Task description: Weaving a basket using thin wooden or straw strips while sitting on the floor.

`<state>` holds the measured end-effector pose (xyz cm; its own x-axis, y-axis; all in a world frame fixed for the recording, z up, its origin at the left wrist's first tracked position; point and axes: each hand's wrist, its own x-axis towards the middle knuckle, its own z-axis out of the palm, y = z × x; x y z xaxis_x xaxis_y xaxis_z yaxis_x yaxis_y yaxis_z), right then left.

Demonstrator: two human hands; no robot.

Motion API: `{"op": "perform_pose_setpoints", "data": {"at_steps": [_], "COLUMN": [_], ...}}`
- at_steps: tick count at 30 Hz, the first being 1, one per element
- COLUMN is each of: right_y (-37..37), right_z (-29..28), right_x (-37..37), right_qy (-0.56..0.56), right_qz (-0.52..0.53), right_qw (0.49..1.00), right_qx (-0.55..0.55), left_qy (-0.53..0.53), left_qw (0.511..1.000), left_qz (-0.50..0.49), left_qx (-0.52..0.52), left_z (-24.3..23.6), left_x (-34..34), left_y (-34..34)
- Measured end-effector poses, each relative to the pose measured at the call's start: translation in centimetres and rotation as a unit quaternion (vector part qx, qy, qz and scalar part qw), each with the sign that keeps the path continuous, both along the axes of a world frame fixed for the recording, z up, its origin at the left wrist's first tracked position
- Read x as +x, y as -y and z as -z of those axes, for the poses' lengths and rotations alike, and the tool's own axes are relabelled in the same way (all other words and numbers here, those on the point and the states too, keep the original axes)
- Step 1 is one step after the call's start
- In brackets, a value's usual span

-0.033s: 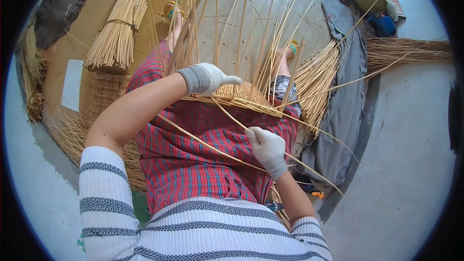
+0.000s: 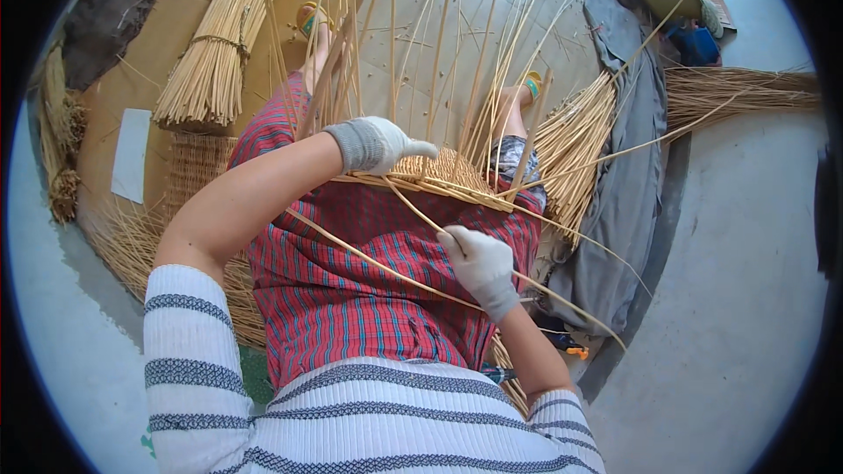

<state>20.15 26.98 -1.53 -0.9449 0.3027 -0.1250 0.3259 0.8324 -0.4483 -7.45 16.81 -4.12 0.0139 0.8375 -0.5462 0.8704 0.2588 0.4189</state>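
A partly woven wicker basket [image 2: 450,168] lies across my lap, its long stakes standing up and away from me. My left hand [image 2: 382,145], in a white glove with a grey cuff, grips the basket's near edge, thumb pointing right; its other fingers are mostly hidden. From that edge a wicker rod [image 2: 407,200] slants down to my right hand [image 2: 481,268], also gloved, which is closed round it. The rod's tail appears to run on past that hand to the lower right. Another loose rod [image 2: 378,263] crosses my red plaid apron [image 2: 351,316] below.
A tied bundle of pale rods [image 2: 206,79] lies at the far left, near a woven piece [image 2: 198,167] and a white sheet [image 2: 132,154]. More rods [image 2: 575,149] lie on grey cloth [image 2: 628,202] at the right. A darker bundle [image 2: 742,90] lies beyond.
My right hand has shifted very slightly up and to the left with the rod. My left hand and the basket look almost unmoved.
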Motion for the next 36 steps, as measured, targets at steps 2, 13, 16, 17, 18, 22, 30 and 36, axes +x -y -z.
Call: {"op": "perform_pose_setpoints", "data": {"at_steps": [2, 13, 16, 17, 18, 22, 30, 36], "right_y": [-1.5, -4.1, -2.1, -1.6, -1.3, -4.2, -11.9, -8.7], "right_z": [1.7, 1.2, -0.1, 1.3, 2.6, 5.2, 3.0, 0.2], "right_x": [-1.0, -4.3, -3.6, -2.4, -1.3, -0.8, -15.0, -20.8], "right_qy": [-0.045, -0.152, -0.231, -0.169, -0.101, -0.203, -0.154, -0.032], "right_qz": [-0.027, -0.074, 0.009, 0.060, 0.111, 0.284, 0.047, -0.078], "right_qw": [0.995, 0.968, 0.945, 0.982, 0.982, 0.787, 0.936, 0.992], "right_qx": [0.088, 0.183, 0.232, 0.061, -0.112, -0.508, -0.313, -0.095], "left_qy": [-0.019, -0.024, -0.021, -0.019, 0.001, 0.039, 0.000, -0.065], "left_qw": [0.998, 0.997, 0.996, 0.996, 0.997, 0.996, 0.998, 0.997], "left_qz": [0.028, 0.065, 0.079, 0.082, 0.069, 0.049, 0.003, -0.029], "left_qx": [-0.047, -0.039, -0.026, -0.025, -0.016, 0.058, 0.067, 0.026], "left_z": [-0.3, 0.7, -0.4, -0.7, -1.1, 0.8, -0.6, 0.2], "left_x": [0.3, 0.6, 1.0, 1.2, 1.3, 0.6, 2.1, 3.1], "left_y": [-0.5, -1.3, -1.5, -1.5, -1.5, -0.4, -0.4, -0.8]}}
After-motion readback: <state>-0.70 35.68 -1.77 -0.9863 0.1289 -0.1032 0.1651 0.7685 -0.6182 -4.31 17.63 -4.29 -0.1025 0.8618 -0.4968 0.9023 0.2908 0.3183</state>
